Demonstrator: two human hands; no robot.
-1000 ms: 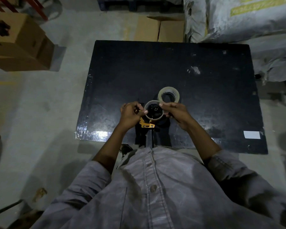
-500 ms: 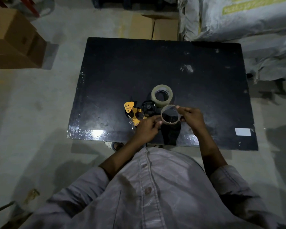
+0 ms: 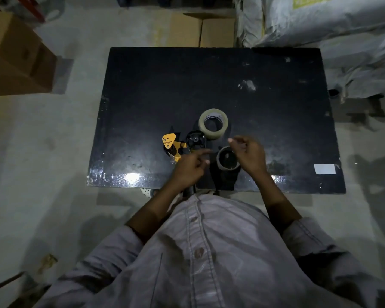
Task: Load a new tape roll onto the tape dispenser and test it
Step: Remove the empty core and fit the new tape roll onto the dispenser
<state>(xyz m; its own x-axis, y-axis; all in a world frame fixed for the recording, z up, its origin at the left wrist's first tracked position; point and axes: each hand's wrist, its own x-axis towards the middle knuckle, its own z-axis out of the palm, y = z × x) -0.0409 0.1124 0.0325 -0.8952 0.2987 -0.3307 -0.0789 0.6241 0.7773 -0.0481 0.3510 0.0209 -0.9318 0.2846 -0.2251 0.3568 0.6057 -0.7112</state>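
The yellow-and-black tape dispenser lies on its side on the black table, its black hub bare. A full roll of pale tape lies flat just beyond the hub. An empty tape core rests on the table near the front edge, between my hands. My left hand hovers to the left of the core with the forefinger stretched toward it and holds nothing. My right hand is over the core's right side, fingers loosely bent and apart, with nothing in them.
A white label sits at the table's front right corner. Cardboard boxes stand on the floor at left, flat cardboard lies behind the table, and large sacks are piled at the back right.
The empty core came off the dispenser hub, travelled right in both hands and now lies on the table. Both hands have let go of it. The dispenser stays on the table.
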